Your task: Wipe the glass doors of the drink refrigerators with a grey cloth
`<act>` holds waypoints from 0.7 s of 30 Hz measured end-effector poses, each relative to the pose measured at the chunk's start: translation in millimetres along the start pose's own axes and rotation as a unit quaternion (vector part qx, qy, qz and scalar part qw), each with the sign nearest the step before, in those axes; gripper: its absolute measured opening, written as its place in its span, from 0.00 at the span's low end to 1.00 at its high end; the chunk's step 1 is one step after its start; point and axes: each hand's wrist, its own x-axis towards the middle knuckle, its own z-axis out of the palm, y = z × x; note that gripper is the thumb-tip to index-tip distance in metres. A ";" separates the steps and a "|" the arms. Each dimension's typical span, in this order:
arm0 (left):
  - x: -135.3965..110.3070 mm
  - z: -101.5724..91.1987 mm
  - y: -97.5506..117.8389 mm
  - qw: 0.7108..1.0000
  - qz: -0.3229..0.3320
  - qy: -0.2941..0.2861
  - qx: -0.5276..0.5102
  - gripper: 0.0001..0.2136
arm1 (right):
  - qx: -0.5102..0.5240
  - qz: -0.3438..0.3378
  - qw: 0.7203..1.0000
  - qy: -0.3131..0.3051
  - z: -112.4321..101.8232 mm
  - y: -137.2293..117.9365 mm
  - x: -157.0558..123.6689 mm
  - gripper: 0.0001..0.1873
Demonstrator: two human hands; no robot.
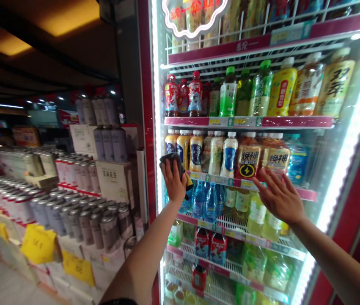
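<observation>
My left hand point(174, 180) is closed around a dark cleaning cloth point(171, 159) with a yellow edge and presses it against the glass door point(325, 169) of a drinks fridge, near the door's left side. My right hand point(279, 197) is open, with fingers spread flat on the same glass further right, in front of orange bottles point(248, 156). Behind the glass, wire shelves hold rows of bottled drinks point(229, 95) in red, green, yellow and white.
The fridge has a red frame point(146, 127) and bright light strips down both sides. To the left stand stacked displays of silver cans point(81, 216), boxes and yellow price tags point(38, 245). The shop beyond is dim, with ceiling lights.
</observation>
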 end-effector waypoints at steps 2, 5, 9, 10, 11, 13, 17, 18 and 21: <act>-28.5 0.8 -2.1 1.000 -0.003 -0.014 0.000 0.37 | 0.001 0.000 1.000 0.004 0.3 -0.4 -0.3 0.41; -42.6 6.9 8.0 0.995 0.079 -0.067 -0.011 0.37 | -0.009 -0.003 1.000 0.005 0.2 -0.3 -0.9 0.41; 5.0 7.7 4.8 0.992 0.100 -0.070 -0.002 0.34 | -0.005 -0.004 1.000 0.005 -0.4 -0.9 -1.9 0.39; 17.0 5.6 -2.0 0.996 0.075 -0.051 -0.003 0.34 | -0.003 -0.007 1.000 0.010 -0.6 -1.3 -2.0 0.39; 24.5 3.1 -10.1 0.999 0.040 -0.027 -0.005 0.33 | -0.002 -0.008 1.000 0.016 -0.8 -1.8 -2.0 0.38; 22.9 -1.1 -26.9 0.999 -0.039 0.020 -0.005 0.33 | 0.001 -0.007 1.000 0.022 -1.4 -2.5 -1.7 0.38; -14.3 1.2 -44.2 0.992 -0.117 0.052 0.005 0.32 | 0.014 -0.002 0.999 0.031 -2.1 -2.4 -0.9 0.40; -17.7 3.4 -45.0 0.991 -0.120 0.055 0.008 0.32 | 0.014 -0.004 0.999 0.035 -1.9 -2.1 -1.0 0.40; 3.4 7.7 -47.3 0.990 -0.121 0.071 0.024 0.33 | 0.012 -0.004 0.999 0.037 -0.4 -1.0 -2.5 0.41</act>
